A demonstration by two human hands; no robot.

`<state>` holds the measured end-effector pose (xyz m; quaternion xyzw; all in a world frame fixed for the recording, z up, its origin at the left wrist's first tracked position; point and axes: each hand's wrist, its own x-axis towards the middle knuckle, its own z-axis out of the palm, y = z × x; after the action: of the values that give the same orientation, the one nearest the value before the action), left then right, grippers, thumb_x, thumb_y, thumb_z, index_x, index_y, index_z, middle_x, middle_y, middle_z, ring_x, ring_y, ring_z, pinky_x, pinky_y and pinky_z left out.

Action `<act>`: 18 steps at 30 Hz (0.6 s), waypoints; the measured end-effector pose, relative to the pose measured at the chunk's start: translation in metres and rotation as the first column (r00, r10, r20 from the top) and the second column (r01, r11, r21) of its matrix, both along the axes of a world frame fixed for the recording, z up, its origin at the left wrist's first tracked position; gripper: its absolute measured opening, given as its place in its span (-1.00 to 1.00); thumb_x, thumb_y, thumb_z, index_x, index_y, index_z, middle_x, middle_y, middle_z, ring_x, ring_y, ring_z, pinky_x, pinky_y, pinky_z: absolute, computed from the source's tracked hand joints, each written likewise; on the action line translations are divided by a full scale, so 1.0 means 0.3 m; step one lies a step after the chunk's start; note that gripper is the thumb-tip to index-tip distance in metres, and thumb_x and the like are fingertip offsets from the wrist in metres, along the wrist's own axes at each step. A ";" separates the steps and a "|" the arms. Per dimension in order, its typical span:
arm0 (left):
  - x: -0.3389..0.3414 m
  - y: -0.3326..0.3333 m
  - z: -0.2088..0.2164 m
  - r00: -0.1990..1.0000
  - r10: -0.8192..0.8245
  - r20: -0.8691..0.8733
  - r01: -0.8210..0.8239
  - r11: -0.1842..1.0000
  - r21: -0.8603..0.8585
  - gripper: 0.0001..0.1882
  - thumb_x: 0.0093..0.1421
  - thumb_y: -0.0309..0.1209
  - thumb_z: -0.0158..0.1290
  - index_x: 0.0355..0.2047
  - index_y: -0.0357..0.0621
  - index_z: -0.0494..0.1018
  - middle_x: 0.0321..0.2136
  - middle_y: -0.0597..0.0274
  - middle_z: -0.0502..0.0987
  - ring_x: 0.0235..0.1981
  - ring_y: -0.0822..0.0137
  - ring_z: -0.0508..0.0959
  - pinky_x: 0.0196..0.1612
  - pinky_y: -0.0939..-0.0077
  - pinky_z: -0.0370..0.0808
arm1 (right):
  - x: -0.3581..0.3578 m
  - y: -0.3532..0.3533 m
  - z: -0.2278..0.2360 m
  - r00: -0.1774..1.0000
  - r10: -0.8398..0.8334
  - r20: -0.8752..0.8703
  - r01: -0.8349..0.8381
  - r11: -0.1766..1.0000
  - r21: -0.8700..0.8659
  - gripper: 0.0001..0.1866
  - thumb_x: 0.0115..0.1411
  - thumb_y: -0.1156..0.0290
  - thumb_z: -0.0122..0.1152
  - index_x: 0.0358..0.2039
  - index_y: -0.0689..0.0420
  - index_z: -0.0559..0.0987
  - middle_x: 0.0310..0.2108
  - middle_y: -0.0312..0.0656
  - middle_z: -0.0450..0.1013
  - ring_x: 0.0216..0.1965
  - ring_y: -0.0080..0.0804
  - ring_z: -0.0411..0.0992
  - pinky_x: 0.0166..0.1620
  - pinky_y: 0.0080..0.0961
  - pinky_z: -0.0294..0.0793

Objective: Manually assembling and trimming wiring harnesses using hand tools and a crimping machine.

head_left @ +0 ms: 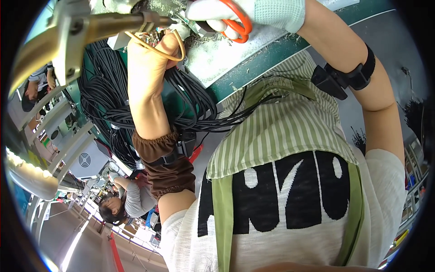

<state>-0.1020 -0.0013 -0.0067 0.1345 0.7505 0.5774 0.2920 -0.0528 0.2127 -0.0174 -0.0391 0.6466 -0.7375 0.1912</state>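
Observation:
At the top of the view, my left hand (147, 59) is bare and its fingers are closed round a bunch of small metal cable ends (155, 37). A tan loop (180, 51) like a rubber band lies across that hand. Close by on the right, my right hand (217, 12) wears a white glove with a pale green cuff. Its fingers are closed through the orange-red handles of scissors (247, 25). The scissors' blades point toward my left hand and are partly hidden. Thick coils of black cable (106, 86) lie under and beside my left forearm.
Scraps of clippings cover a white sheet (217, 63) on the green table (244, 75). A brass-coloured metal arm (108, 25) crosses the upper left. Cables (226, 121) trail over the table edge to my striped apron. Further left, a co-worker (131, 201) sits near a grey box (86, 158).

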 end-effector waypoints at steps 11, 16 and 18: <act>0.009 -0.017 0.020 0.982 -0.026 -0.189 -0.009 0.984 -0.180 -0.71 0.00 -0.31 0.29 -0.58 -0.25 0.45 -0.76 0.42 0.37 -0.75 0.63 0.30 -0.67 0.73 0.22 | 0.001 -0.010 0.023 0.987 0.003 0.161 0.011 0.996 -0.085 -0.72 0.10 0.36 0.19 -0.63 0.31 0.50 -0.74 -0.14 0.39 -0.76 -0.46 0.35 -0.72 -0.54 0.27; -0.001 -0.016 0.013 0.972 -0.066 -0.225 0.027 0.985 -0.173 -0.75 0.06 -0.35 0.22 -0.50 -0.30 0.45 -0.73 0.37 0.38 -0.74 0.59 0.32 -0.67 0.71 0.22 | -0.006 -0.005 0.012 0.995 0.003 0.097 0.003 0.998 -0.064 -0.69 0.11 0.33 0.20 -0.63 0.31 0.50 -0.74 -0.15 0.39 -0.76 -0.46 0.37 -0.71 -0.53 0.29; -0.043 -0.051 -0.032 0.993 -0.114 0.032 0.110 0.989 0.098 -0.80 0.13 -0.40 0.13 -0.48 -0.29 0.40 -0.71 0.33 0.37 -0.73 0.58 0.30 -0.68 0.70 0.20 | -0.006 -0.002 0.020 1.000 0.004 0.000 -0.004 0.997 0.083 -0.68 0.12 0.31 0.20 -0.62 0.31 0.50 -0.74 -0.16 0.39 -0.75 -0.48 0.37 -0.70 -0.53 0.30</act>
<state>-0.1148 -0.0166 -0.0163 0.1795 0.7073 0.5981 0.3313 -0.0546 0.2121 -0.0114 -0.0323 0.6767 -0.7094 0.1943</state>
